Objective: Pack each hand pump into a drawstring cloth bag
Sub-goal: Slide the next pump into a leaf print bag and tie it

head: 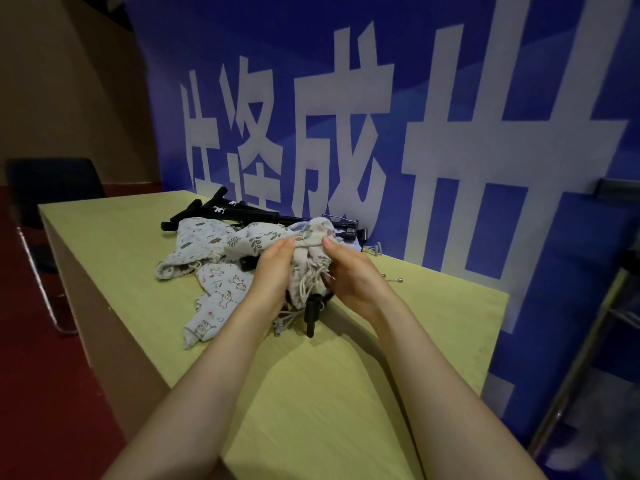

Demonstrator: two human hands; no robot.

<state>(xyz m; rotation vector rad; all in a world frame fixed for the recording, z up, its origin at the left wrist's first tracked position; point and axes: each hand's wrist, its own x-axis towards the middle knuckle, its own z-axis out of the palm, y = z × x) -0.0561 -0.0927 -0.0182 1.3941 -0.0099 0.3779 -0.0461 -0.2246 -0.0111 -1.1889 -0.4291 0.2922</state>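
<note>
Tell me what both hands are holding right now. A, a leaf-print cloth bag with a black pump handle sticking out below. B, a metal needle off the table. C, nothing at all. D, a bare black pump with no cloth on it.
A: the left hand and right hand grip the leaf-print bag, and a black pump handle pokes out beneath its drawstrings.

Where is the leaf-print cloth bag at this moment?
In the head view the leaf-print cloth bag sits mid-table, gripped between the left hand and right hand, with a black pump handle sticking out below and loose hand pumps behind it.
</note>
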